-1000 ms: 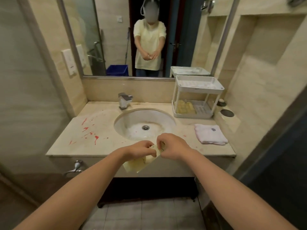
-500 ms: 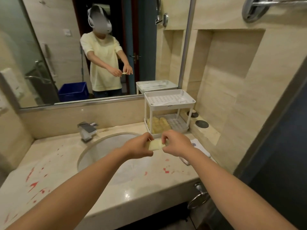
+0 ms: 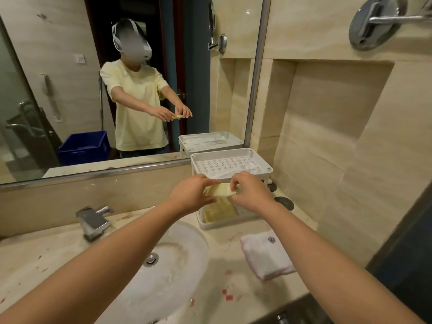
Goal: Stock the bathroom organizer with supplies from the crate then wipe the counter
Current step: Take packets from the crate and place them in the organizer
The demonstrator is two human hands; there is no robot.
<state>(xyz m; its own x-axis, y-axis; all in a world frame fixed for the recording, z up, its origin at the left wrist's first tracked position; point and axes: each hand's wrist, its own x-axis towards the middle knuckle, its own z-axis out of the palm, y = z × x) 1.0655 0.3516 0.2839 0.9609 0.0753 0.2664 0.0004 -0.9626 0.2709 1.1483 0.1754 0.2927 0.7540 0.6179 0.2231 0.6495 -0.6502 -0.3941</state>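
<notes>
Over the counter [image 3: 222, 258], left hand [image 3: 191, 195] and right hand [image 3: 251, 192] pinch a yellow packet [image 3: 221, 190] endwise; seemingly light, floppy, best held by edges

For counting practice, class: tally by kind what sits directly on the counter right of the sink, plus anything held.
White organizer: 1
Folded white towel: 1
Dark round objects: 2
Yellow packet, pinched by left hand and right hand: 1
Total: 5

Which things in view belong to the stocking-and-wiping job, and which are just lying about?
Job: yellow packet, pinched by left hand and right hand; white organizer; white cloth; stained counter.
Lying about: tap; sink; wall rail.
</notes>
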